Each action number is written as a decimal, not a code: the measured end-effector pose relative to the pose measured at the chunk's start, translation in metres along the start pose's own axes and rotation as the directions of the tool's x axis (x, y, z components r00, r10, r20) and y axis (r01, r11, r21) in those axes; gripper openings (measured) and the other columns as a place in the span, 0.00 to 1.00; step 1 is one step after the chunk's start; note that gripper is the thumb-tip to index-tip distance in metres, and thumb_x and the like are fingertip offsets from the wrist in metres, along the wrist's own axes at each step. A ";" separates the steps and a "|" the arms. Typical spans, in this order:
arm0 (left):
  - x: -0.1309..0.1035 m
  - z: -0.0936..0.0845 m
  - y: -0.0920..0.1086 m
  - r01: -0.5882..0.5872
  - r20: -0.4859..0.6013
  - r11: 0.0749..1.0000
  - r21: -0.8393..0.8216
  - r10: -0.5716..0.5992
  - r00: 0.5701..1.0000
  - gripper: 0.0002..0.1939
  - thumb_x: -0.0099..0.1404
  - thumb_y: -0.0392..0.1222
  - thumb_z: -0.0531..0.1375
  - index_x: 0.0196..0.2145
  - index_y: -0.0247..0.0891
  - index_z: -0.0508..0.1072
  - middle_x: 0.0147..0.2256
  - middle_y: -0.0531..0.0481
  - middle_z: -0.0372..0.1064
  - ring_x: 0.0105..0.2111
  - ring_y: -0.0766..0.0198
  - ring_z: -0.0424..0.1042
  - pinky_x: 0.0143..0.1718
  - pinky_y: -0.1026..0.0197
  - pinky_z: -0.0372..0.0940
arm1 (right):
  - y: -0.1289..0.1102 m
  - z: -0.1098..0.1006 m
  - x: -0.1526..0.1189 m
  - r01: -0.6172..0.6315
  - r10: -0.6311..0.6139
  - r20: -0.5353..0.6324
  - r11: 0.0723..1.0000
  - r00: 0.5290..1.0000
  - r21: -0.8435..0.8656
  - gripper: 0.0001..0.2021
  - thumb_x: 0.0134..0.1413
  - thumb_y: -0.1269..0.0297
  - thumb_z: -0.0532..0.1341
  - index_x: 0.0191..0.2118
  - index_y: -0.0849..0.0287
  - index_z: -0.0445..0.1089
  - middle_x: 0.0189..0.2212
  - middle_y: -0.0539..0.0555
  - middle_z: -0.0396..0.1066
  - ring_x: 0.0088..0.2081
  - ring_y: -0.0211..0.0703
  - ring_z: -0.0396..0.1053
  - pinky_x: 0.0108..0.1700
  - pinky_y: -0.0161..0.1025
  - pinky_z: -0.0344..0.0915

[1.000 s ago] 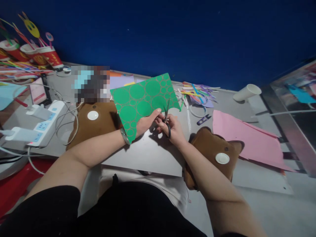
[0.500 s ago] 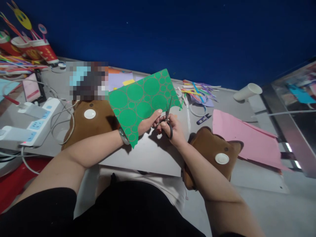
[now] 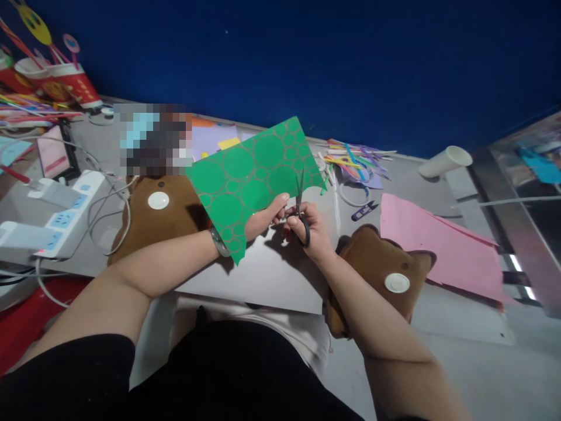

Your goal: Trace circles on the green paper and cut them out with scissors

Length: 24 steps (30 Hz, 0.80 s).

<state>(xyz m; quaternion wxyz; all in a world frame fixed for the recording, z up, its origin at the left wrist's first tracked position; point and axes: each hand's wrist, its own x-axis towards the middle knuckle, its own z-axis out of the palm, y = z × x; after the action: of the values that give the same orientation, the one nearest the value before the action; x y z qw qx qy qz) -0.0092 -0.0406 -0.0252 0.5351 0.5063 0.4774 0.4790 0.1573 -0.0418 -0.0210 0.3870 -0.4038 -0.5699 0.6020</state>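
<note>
A green sheet [image 3: 239, 193] marked with many circle outlines is raised above the table, its lower edge cut away in curves. My left hand [image 3: 268, 217] grips that lower edge, thumb on top and the other fingers mostly behind the sheet. In my right hand [image 3: 313, 231] is a pair of dark-handled scissors [image 3: 300, 190], thumb and fingers around the handles. The blades point away from me and overlap the sheet's right part, close to a circle outline. Whether the blades are closed fully is hard to make out.
Brown cushions [image 3: 397, 263] lie on both sides. Right of centre are thread snips [image 3: 364, 211], pink sheets [image 3: 438, 245], a white cup [image 3: 451, 161] and colourful strips [image 3: 357, 161]. A power strip [image 3: 72, 213] with cables stands at left, near red cups [image 3: 76, 85].
The scissors blades have drawn closer together, and my right hand has shifted very slightly right. My left hand keeps its hold on the green sheet. The view has moved a little.
</note>
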 end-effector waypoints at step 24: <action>0.000 0.002 -0.002 0.024 0.028 0.998 -0.064 -0.023 0.999 0.37 0.68 0.80 0.58 0.25 0.42 0.68 0.24 0.52 0.64 0.26 0.66 0.65 0.33 0.57 0.68 | -0.002 0.001 -0.001 -0.016 0.017 -0.032 0.999 0.999 0.029 0.34 0.43 0.34 0.80 0.38 0.52 0.65 0.18 0.44 0.71 0.16 0.36 0.64 0.18 0.34 0.61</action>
<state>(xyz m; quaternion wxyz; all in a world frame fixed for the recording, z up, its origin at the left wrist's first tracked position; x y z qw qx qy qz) -0.0073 -0.0407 -0.0271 0.5630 0.4896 0.4605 0.4809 0.1570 -0.0428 -0.0193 0.3969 -0.4127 -0.5515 0.6066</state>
